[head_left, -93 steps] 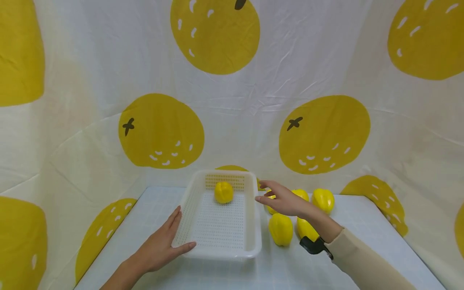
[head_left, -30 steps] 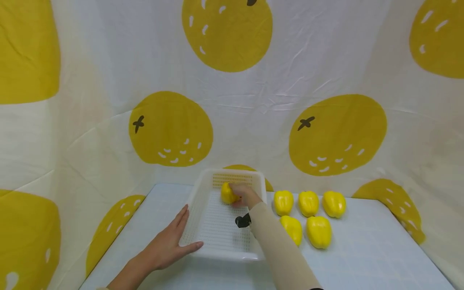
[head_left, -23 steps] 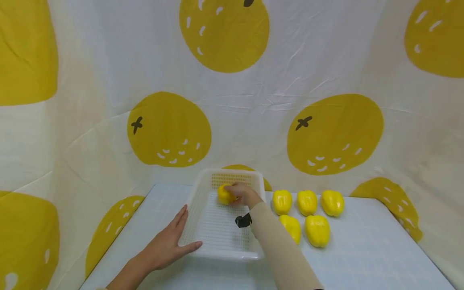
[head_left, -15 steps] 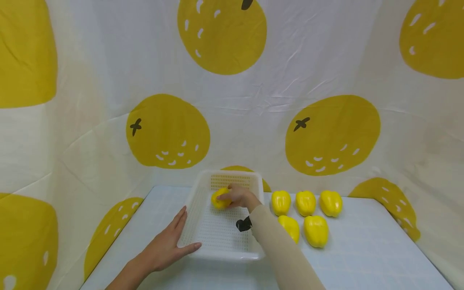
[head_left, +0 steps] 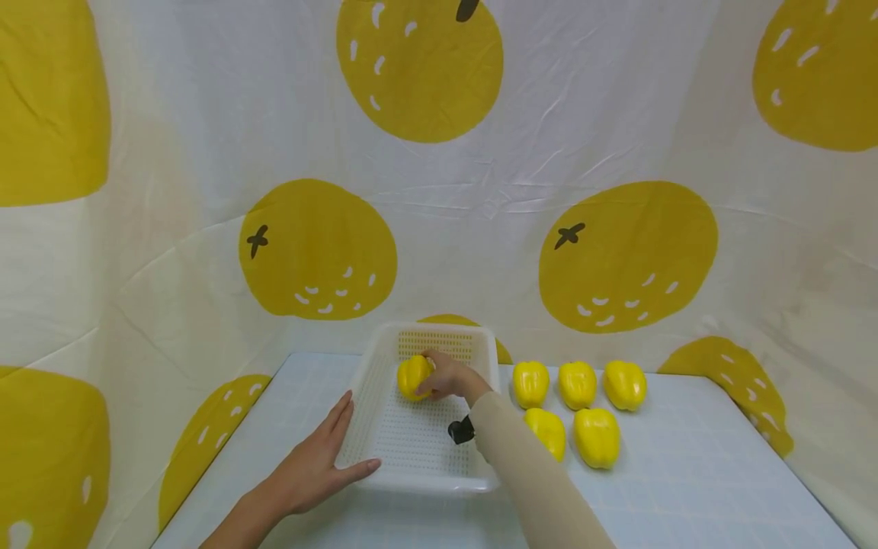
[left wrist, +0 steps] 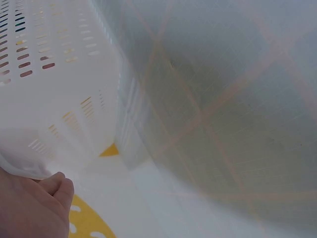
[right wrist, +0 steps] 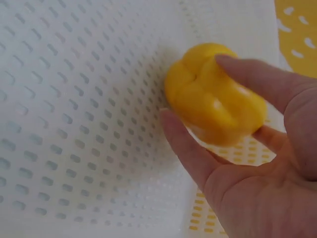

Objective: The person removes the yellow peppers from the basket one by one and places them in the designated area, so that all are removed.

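Observation:
A white perforated plastic basket (head_left: 439, 482) stands on the table with one yellow bell pepper (head_left: 414, 377) inside, toward its far half. My right hand (head_left: 449, 377) reaches in over the right side and holds that pepper from the right. Close up in the right wrist view, thumb and fingers surround the bell pepper (right wrist: 208, 94), with one fingertip (right wrist: 237, 64) on its upper side. At the near left corner, my left hand (head_left: 312, 465) rests on the basket, fingers extended along the left wall and thumb over the front rim.
Several more yellow bell peppers (head_left: 597, 438) sit in two rows on the table right of the basket, my right sleeve (head_left: 535, 473) passing close by the nearer row. A pale blue checked cloth (head_left: 700, 473) covers the table. Behind hangs a white curtain (head_left: 466, 229) printed with yellow fruit.
My right hand has come from the basket's right rim into it and taken hold of the bell pepper. Lately the pepper has shifted left and slightly nearer. The left hand stays at its corner.

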The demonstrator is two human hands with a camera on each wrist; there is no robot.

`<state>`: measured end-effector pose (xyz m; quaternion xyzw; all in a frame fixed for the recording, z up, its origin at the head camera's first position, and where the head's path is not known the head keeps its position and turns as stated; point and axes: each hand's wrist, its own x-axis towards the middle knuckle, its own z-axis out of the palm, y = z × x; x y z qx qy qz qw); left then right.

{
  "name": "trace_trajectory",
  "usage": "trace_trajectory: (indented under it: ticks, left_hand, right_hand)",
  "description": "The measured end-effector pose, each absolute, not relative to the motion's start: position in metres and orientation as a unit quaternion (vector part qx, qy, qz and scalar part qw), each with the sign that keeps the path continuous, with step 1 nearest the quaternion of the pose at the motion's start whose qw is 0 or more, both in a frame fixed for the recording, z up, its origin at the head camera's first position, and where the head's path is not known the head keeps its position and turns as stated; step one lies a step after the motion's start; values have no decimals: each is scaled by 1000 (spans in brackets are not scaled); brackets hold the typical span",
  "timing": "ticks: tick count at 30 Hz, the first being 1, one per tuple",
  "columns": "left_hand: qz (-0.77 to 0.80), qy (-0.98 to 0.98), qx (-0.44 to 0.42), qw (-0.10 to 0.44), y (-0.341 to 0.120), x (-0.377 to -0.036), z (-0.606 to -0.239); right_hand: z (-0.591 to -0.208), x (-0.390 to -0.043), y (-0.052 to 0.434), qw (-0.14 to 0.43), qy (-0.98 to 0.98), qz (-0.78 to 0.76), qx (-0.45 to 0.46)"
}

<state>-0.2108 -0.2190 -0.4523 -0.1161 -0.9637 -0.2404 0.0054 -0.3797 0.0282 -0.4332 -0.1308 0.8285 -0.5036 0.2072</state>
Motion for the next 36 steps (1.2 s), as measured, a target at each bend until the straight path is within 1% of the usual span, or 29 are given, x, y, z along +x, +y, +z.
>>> trace_trajectory:
  ticks: [3,10,13,21,24,31,36]
  left_hand:
    - [-242,-963,-117,4,-218,-211,-452]
    - [-242,-963,-117,-1,-216,-212,-452]
    - [-240,-964,-116,-2,-216,-213,-453]
    - [-240,-964,-114,-2,-217,-214,-453]
    - [-238,-964,-114,-4,-217,-213,-452]
    - [-232,-963,-132,27,-220,-211,-451]
    - [-233,-964,-126,16,-220,-211,-450]
  right_hand:
    - [-434,-379,27,201,832,-501,-132]
    - [-435,-376,21,167,843,-495,-129]
    - [-434,-375,20,173,834,-506,-137]
    - [-425,-370,17,210,793,-551,-153]
    - [-418,-365,18,213,790,-551,-165]
    - [-391,-356,25,192,786,-552,-203]
    - [-377,-349,36,187,782,-551,-221]
